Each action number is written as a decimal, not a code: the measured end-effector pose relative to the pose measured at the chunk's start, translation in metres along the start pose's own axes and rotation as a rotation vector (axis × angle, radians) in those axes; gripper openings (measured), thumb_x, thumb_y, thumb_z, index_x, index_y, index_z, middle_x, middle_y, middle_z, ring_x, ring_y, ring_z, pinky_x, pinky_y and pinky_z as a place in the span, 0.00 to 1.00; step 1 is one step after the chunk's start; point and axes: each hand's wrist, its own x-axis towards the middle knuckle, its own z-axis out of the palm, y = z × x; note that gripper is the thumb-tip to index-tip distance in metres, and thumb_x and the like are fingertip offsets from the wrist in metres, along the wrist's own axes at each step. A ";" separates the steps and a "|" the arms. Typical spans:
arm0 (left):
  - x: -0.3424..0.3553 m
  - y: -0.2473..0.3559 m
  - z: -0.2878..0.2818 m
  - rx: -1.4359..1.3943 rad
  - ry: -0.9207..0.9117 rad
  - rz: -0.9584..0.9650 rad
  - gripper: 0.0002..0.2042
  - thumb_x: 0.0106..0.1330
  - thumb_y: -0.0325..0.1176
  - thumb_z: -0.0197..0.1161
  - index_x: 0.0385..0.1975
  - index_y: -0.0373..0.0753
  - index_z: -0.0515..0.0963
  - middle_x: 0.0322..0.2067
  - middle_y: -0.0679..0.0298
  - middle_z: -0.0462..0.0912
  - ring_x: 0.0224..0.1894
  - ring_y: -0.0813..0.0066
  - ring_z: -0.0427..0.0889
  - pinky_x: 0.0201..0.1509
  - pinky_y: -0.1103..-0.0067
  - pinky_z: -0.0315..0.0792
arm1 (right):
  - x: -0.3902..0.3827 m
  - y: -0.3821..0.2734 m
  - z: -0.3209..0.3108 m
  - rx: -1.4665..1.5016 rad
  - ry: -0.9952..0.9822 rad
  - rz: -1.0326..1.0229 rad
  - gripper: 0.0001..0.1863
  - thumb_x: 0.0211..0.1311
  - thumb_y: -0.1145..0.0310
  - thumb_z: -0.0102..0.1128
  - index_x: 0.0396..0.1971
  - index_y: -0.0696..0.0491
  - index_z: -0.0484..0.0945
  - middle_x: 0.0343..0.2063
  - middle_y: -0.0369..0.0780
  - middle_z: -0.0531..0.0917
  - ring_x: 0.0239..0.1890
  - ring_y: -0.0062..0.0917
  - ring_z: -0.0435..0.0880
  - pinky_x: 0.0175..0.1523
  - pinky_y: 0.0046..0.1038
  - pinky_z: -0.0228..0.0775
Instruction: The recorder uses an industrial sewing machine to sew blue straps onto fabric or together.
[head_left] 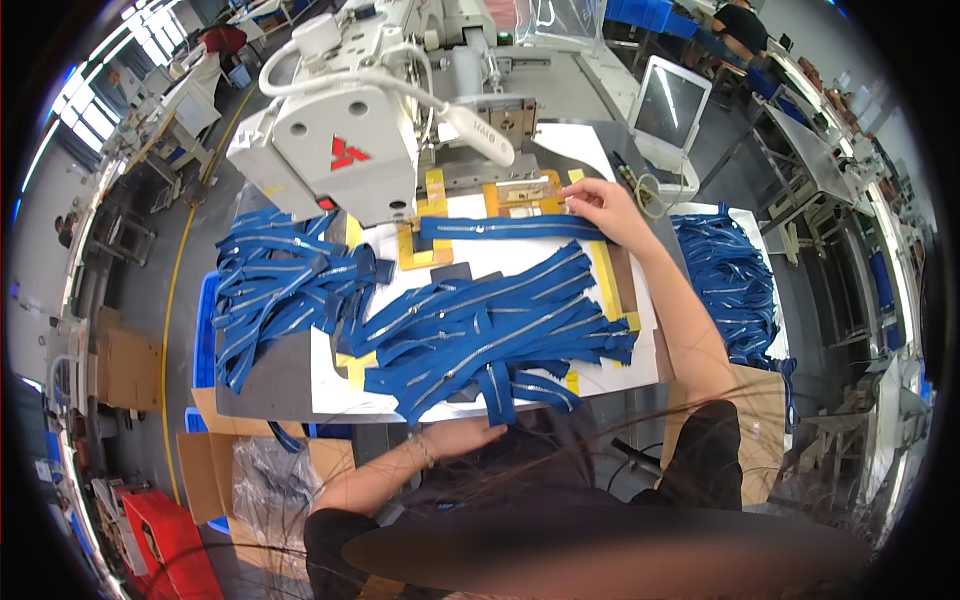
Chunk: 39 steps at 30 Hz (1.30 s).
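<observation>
My right hand (600, 205) is at the right end of a yellow sewing jig (520, 190), thumb and forefinger pinched together; what they hold, if anything, is too small to make out. Beside it, a blue zipper (510, 227) with a metal slider lies horizontally below the white sewing machine (310, 140). A loose pile of blue zippers (470, 330) spreads over the white board (350, 398) in front of me. My left hand (460, 435) is low at the table's front edge, below that pile, with its fingers mostly hidden.
More zipper piles (280, 280) lie left and on a right-hand stand (720, 280). A screen on a white stand (670, 120) is behind right. An open carton (270, 480), blue bins (205, 330) and a red object (150, 530) stand low left. Co-workers (740, 35) are farther back.
</observation>
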 end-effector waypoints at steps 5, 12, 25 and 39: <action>-0.010 0.089 -0.067 0.686 0.220 0.774 0.13 0.62 0.27 0.49 0.45 0.31 0.72 0.38 0.60 0.77 0.42 0.69 0.80 0.43 0.77 0.74 | -0.005 0.000 0.000 -0.029 0.033 -0.015 0.10 0.58 0.72 0.58 0.37 0.59 0.81 0.23 0.34 0.80 0.27 0.14 0.73 0.35 0.18 0.67; 0.013 0.121 -0.165 1.006 0.548 0.687 0.18 0.52 0.31 0.56 0.43 0.31 0.76 0.37 0.58 0.79 0.39 0.71 0.77 0.42 0.76 0.71 | -0.005 0.003 0.005 0.027 0.045 -0.036 0.09 0.59 0.73 0.57 0.36 0.60 0.80 0.25 0.36 0.82 0.28 0.15 0.77 0.35 0.18 0.69; 0.049 0.082 -0.205 1.083 0.537 0.372 0.18 0.50 0.30 0.57 0.42 0.32 0.77 0.38 0.60 0.78 0.42 0.69 0.75 0.47 0.75 0.69 | -0.007 0.000 0.012 -0.309 0.110 -0.367 0.07 0.53 0.73 0.58 0.32 0.57 0.79 0.30 0.44 0.80 0.36 0.37 0.79 0.43 0.31 0.70; 0.008 0.016 -0.236 0.882 0.505 0.367 0.17 0.53 0.36 0.66 0.43 0.42 0.77 0.39 0.68 0.78 0.41 0.75 0.77 0.44 0.77 0.71 | 0.028 -0.031 0.046 -0.478 -0.320 -0.480 0.21 0.49 0.65 0.64 0.47 0.48 0.76 0.41 0.40 0.74 0.49 0.33 0.72 0.54 0.37 0.59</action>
